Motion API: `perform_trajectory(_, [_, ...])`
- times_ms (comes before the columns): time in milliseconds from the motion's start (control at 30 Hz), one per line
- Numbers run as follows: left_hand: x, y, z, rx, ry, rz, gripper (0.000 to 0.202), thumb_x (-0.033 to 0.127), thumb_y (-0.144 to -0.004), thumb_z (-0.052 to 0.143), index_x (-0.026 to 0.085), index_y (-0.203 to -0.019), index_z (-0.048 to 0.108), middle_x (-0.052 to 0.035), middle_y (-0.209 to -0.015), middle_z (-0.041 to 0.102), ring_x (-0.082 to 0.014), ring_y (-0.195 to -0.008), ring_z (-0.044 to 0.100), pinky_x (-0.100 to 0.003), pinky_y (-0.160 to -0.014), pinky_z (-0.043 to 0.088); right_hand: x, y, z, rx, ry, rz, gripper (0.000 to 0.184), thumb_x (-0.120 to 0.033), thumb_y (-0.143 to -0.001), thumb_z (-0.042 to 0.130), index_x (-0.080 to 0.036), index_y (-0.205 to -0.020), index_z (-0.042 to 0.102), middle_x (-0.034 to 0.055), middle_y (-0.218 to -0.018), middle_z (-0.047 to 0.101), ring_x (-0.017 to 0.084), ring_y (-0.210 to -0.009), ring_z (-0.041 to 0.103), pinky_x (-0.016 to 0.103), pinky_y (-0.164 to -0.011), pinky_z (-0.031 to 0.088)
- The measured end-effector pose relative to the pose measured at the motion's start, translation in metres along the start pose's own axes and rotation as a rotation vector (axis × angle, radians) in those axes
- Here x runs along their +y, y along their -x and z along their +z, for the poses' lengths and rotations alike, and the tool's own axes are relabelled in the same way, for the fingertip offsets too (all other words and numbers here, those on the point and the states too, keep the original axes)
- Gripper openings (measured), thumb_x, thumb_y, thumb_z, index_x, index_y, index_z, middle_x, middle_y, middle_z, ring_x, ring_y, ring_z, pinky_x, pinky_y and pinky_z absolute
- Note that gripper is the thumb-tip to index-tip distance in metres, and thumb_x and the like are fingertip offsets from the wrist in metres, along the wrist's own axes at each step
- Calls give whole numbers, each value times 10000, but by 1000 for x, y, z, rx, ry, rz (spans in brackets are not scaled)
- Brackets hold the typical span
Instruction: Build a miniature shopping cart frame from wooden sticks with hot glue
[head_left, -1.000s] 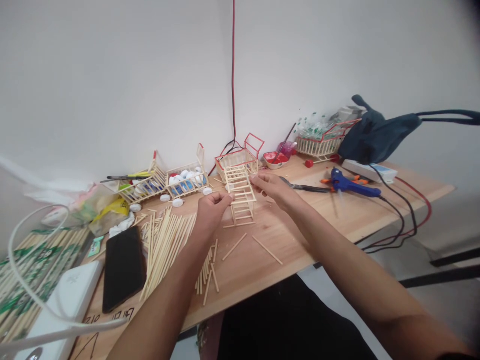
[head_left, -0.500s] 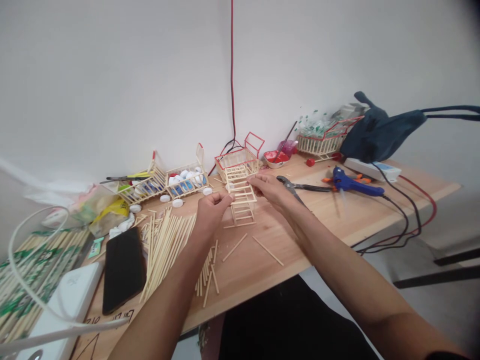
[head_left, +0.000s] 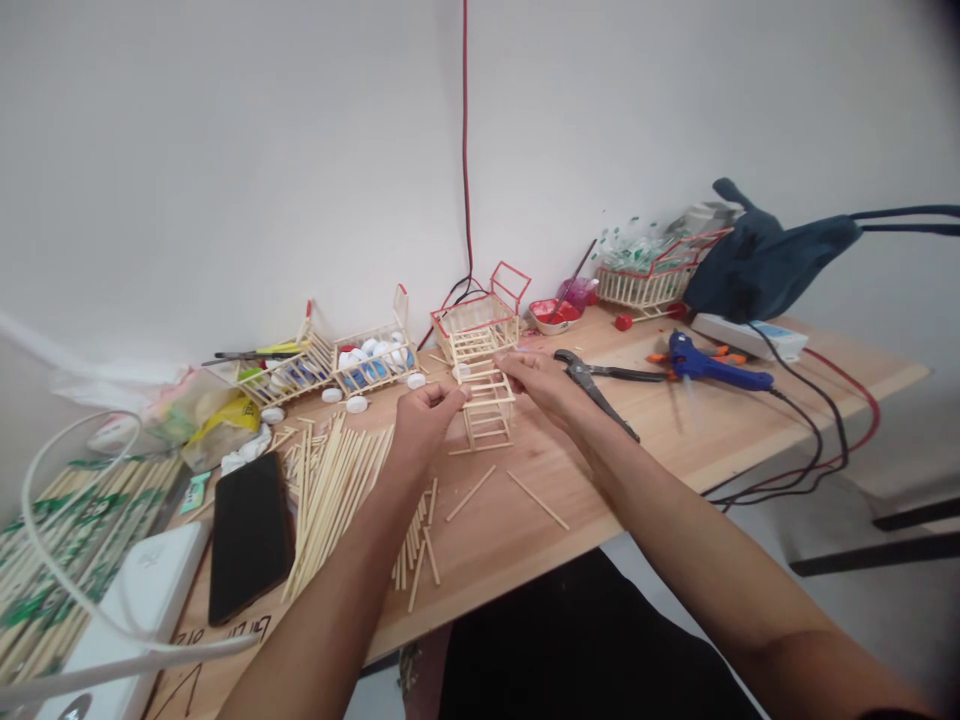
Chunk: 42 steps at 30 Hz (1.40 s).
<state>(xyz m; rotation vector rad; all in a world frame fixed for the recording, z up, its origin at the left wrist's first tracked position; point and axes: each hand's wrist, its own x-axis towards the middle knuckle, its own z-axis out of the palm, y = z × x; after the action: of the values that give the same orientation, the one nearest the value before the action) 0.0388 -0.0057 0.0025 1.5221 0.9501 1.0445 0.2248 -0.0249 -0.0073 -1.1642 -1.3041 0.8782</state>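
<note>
A small frame of pale wooden sticks (head_left: 489, 402), built like a little cart with rungs, stands upright on the table between my hands. My left hand (head_left: 430, 408) is closed, with thumb and forefinger pinching the frame's left side. On the far right side, my right hand (head_left: 529, 374) pinches the same frame near its top rail. My fingertips hide the exact points of contact. Two loose sticks lie just in front of it, one of them a thin stick (head_left: 538, 500) to the right. Behind the frame stands a stick cart with red-painted edges (head_left: 474, 318).
Many cut sticks (head_left: 337, 500) lie left, beside a black phone (head_left: 250, 540) and a white power bank (head_left: 142, 590). Stick carts (head_left: 375, 372) holding white and blue pieces stand behind. To the right are pliers (head_left: 592, 388), a blue glue gun (head_left: 716, 368) and a red paint dish (head_left: 555, 318).
Both hands keep their grip on the stick frame, nearly still. The whole view has shifted very slightly; nothing on the table has visibly been moved.
</note>
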Motion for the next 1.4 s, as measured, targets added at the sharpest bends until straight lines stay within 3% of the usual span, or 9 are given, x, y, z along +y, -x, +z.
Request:
perform_trajectory(300, [4, 3, 2, 8, 35, -23, 254, 387, -698, 702, 140, -647, 675, 21, -594, 584, -82, -553, 439, -222, -600, 364, -3, 1, 3, 3, 53, -7, 463, -588, -792, 523, -200, -562, 420, -40, -558, 405, 96, -538, 320, 265, -542, 257])
perform_trajectory(567, [2, 5, 3, 18, 75, -19, 440, 574, -735, 641, 142, -689, 710, -37, -669, 673, -130, -622, 536, -238, -609, 394, -1, -1, 2, 37, 114, -5, 425, -511, -806, 531, -202, -545, 399, -45, -539, 375, 101, -544, 329, 264, -559, 271])
perform_trajectory(833, [14, 7, -5, 90, -18, 5, 392, 513, -761, 608, 144, -670, 705, -45, -683, 663, -143, -657, 542, -245, -602, 364, 0, -2, 0, 26, 132, 6, 417, -528, -803, 522, -206, -561, 412, -32, -551, 389, 112, -558, 347, 262, -554, 287])
perform_trajectory(1167, [25, 13, -16, -18, -74, -63, 210, 347, -641, 696, 138, -633, 670, 11, -590, 573, -102, -580, 451, -233, -560, 316, 1, -2, 1, 25, 119, -3, 402, -514, -800, 518, -205, -561, 422, -33, -554, 404, 114, -565, 367, 260, -572, 312])
perform_trajectory(1400, [25, 15, -13, -46, -82, -25, 280, 381, -667, 684, 152, -562, 562, 29, -539, 502, -86, -525, 396, -231, -539, 301, 0, -2, 2, 35, 110, 2, 416, -538, -791, 528, -206, -563, 423, -35, -553, 406, 111, -554, 353, 260, -570, 313])
